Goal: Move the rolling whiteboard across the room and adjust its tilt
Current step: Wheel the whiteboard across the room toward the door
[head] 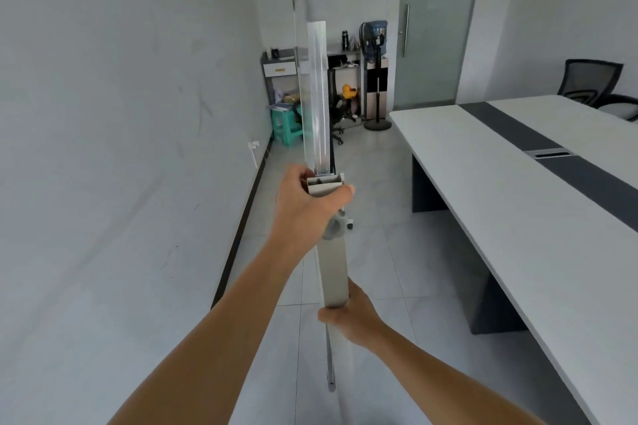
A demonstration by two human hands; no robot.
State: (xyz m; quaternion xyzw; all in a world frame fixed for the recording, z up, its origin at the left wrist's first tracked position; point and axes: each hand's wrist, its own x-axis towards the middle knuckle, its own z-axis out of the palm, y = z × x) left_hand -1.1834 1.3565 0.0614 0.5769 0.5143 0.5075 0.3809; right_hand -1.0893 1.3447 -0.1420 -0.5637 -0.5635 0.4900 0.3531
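I see the rolling whiteboard (317, 93) edge-on, a thin silvery frame that rises straight ahead of me to the top of the view. My left hand (307, 207) is wrapped around the board's lower corner, where the pen tray ends. Just below that hand sits a grey tilt knob (337, 226) on the stand's grey upright post (334, 272). My right hand (350, 316) is closed around that post lower down. The board's wheels are out of sight.
A white wall (121, 148) runs close along the left. A long white and dark grey table (518, 190) fills the right side, with black chairs (590, 83) behind it. At the far end stand a cluttered desk (286, 62), a fan (374, 41) and a glass door (431, 28).
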